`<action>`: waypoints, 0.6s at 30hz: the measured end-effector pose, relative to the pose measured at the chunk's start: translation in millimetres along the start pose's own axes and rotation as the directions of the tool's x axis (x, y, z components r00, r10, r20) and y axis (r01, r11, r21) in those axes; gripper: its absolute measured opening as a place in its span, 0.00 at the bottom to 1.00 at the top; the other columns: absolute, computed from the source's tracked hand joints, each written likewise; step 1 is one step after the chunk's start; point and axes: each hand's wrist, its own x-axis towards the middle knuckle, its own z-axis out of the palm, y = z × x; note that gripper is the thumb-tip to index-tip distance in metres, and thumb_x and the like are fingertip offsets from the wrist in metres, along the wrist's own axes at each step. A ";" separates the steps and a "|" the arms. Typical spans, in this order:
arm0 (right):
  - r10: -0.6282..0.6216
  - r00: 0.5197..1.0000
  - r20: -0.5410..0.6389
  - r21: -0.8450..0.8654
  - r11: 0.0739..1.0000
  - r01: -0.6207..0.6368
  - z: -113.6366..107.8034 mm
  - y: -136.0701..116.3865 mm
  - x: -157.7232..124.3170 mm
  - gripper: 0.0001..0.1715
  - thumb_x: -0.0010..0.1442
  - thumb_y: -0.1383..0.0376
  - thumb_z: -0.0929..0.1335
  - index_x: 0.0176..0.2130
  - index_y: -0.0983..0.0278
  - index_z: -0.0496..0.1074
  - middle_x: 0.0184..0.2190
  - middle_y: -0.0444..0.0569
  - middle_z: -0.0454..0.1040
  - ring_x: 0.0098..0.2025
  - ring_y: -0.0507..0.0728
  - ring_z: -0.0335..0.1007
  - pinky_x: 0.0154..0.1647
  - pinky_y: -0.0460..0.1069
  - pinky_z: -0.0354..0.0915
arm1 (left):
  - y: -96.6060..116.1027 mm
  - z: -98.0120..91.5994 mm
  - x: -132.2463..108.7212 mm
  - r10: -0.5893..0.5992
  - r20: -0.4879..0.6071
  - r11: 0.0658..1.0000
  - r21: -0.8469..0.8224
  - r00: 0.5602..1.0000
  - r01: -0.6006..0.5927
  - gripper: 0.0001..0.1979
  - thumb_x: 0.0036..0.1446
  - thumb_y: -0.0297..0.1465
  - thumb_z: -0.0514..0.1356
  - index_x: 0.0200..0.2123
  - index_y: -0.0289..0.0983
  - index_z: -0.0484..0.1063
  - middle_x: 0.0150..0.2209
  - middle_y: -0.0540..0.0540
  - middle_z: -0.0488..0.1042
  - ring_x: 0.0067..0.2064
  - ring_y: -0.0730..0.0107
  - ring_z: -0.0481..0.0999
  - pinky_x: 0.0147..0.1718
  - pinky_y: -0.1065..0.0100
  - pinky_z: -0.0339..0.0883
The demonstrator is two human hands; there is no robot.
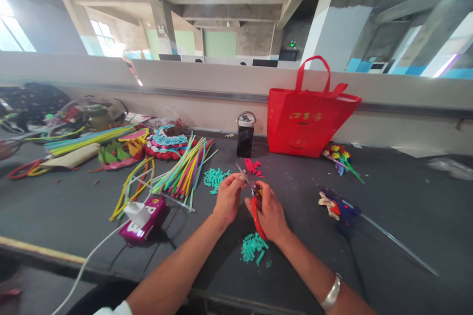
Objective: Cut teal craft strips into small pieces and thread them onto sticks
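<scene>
My right hand [272, 211] is closed round the red handles of a pair of scissors [255, 212]. Their blades point up and to the left, parted a little. Beside the blades, my left hand [227, 199] pinches with thumb and forefinger; whatever is between the fingertips is too small to make out. Below both hands lies a small heap of short teal pieces [253, 247]. A second teal heap [214, 178] is just past my left hand, and a heap of red pieces [253, 167] sits beyond the scissor tips.
Colourful fuzzy stems [188, 167] lie fanned out at left, behind a purple power strip [144, 220] with a white plug. A phone [245, 141] leans on a bottle near a red bag [306, 123]. At right are a glue gun [343, 210] and a small stem flower [340, 155].
</scene>
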 end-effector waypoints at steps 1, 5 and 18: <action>-0.010 1.000 0.001 -0.023 1.000 0.010 0.1 -0.3 -0.5 0.26 0.61 0.57 0.65 0.54 0.65 0.58 0.43 0.56 0.71 0.44 0.62 0.70 0.45 0.56 0.67 | -0.6 0.4 -0.5 -0.006 0.003 1.000 -0.007 1.000 0.006 0.10 0.48 0.34 0.65 0.23 0.35 0.69 0.23 0.52 0.64 0.27 0.76 0.63 0.32 0.72 0.59; -0.035 0.999 -0.008 -0.081 0.996 0.034 -0.3 -0.7 -1.0 0.27 0.61 0.57 0.64 0.55 0.67 0.58 0.45 0.58 0.71 0.47 0.63 0.68 0.46 0.57 0.67 | -3.5 1.1 -1.7 -0.019 0.002 1.000 -0.009 1.000 0.019 0.10 0.47 0.35 0.64 0.23 0.35 0.68 0.22 0.53 0.64 0.26 0.76 0.63 0.31 0.72 0.59; -0.063 0.997 -0.044 -0.163 0.985 0.055 3.1 -2.3 -4.3 0.25 0.63 0.57 0.62 0.55 0.67 0.58 0.43 0.58 0.73 0.44 0.64 0.71 0.41 0.56 0.68 | -3.1 5.8 -6.1 -0.052 -0.042 0.999 -0.008 0.998 0.052 0.11 0.46 0.36 0.65 0.25 0.35 0.69 0.22 0.53 0.64 0.25 0.77 0.63 0.25 0.74 0.57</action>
